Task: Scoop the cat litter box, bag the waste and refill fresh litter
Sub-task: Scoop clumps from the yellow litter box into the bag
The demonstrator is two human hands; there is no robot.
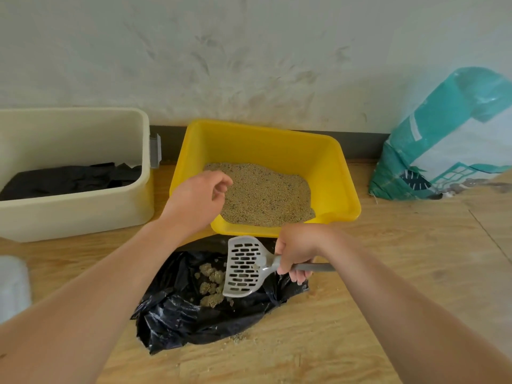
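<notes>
While the right hand (297, 249) gripped the grey slotted scoop (243, 266) over clumps in a black bag (177, 314) on the floor, the left hand (198, 202), loosely curled, apparently empty, hovered over the yellow litter box (329, 173).

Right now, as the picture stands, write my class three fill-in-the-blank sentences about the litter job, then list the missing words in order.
1. The right hand grips the handle of the slotted ____.
2. The litter clumps lie on a black ____ spread on the floor.
3. The litter box is coloured ____.
4. The left hand, holding nothing, hovers over the box's near-left ____.

Missing words: scoop; bag; yellow; corner
</notes>
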